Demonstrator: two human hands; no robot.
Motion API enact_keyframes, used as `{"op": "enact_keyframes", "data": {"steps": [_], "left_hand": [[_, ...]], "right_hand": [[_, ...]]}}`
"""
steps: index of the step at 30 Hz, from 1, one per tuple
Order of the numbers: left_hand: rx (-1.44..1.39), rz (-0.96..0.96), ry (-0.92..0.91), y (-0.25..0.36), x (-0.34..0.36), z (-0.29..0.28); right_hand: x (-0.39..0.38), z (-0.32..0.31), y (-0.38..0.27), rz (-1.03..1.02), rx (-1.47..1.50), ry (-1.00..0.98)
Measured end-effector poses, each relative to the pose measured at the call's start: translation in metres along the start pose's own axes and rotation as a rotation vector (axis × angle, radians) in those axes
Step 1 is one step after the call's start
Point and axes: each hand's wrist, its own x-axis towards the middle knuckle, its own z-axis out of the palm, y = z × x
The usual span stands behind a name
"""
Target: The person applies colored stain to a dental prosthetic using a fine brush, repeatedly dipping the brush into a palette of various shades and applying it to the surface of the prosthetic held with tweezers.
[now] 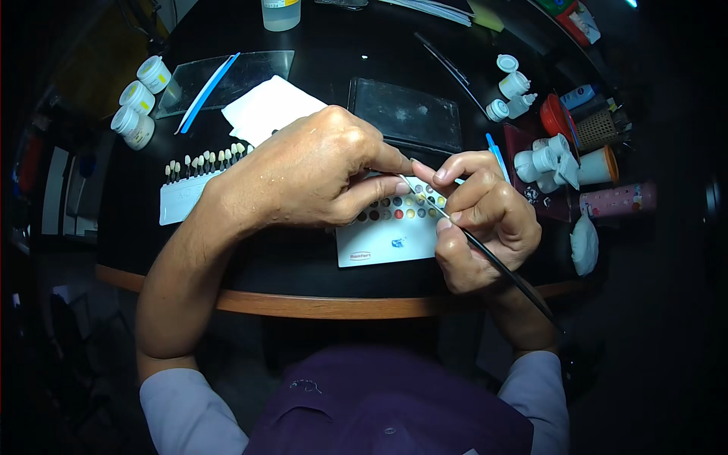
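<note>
- The right hand [493,220] has its grip around the brush [497,263], which slants forward-left.
- The left hand [318,167] is nearer the tip; whether its grip pinches cannot be made out.

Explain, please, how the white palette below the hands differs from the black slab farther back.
Colour: the white palette is pale, while the black slab is dark.
Markings: the white palette carries rows of coloured spots and a blue smear; the black slab shows only whitish smudges.
Place: the white palette lies nearer the person than the black slab.
Both look flat and straight-edged.
</note>
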Motion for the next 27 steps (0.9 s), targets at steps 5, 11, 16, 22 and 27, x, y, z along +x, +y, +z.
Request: {"op": "enact_keyframes", "data": {"steps": [5,11,16,22,27], "left_hand": [[-0.008,-0.031,-0.006,0.001,0.001,-0.001],[-0.015,0.035,0.077,0.002,0.006,0.004],[-0.032,0.075,0.128,0.001,0.007,0.010],[-0.054,0.077,0.162,0.004,0.009,0.012],[-0.063,0.060,0.148,0.005,0.008,0.010]], "right_hand": [[-0.002,0.001,-0.003,0.015,0.012,0.006],[0.002,-0.002,-0.006,-0.052,-0.031,0.015],[0.002,-0.003,-0.005,-0.105,-0.093,0.025],[0.002,-0.004,-0.007,-0.099,-0.138,0.044],[0.003,-0.003,-0.007,-0.096,-0.080,0.085]]}}
